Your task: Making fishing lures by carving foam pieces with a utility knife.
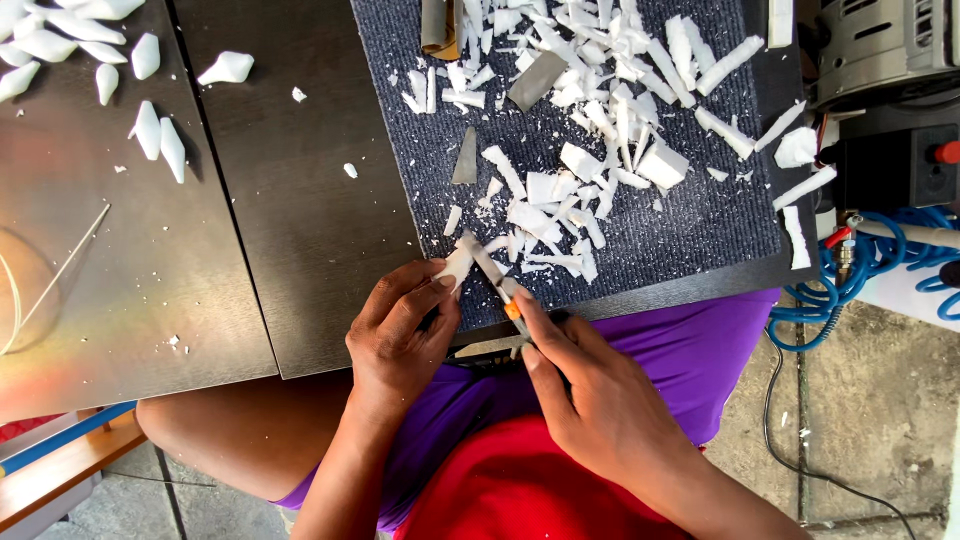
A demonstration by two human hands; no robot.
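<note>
View from my head, looking down. The dark tabletop point(300, 220) fills the upper left; its left part is a glossy panel that reflects light. On the tabletop's right part lies a dark blue ribbed mat point(690, 230), its near edge just above my lap. My lap, in purple and red cloth, takes up the lower middle. To the right, on the concrete floor, sit a grey machine point(880, 45) and a coiled blue hose point(870, 265).

The mat is strewn with white shavings point(600, 110), thickest toward its far right; a few grey flat strips lie among them. On the far left of the tabletop lies a group of white carved leaf-shaped pieces point(150, 130), well apart from the mat.

My left hand point(400, 340) is at the mat's near edge, its grip closed between thumb and fingers on a small white piece point(457, 266), held just above the mat's front edge. My right hand point(590, 400) is just beside it, its grip closed around a knife point(495, 275) with an orange part showing at the fingers. The blade points up and to the left, and its tip meets the white piece. The two hands are close together, nearly touching.
</note>
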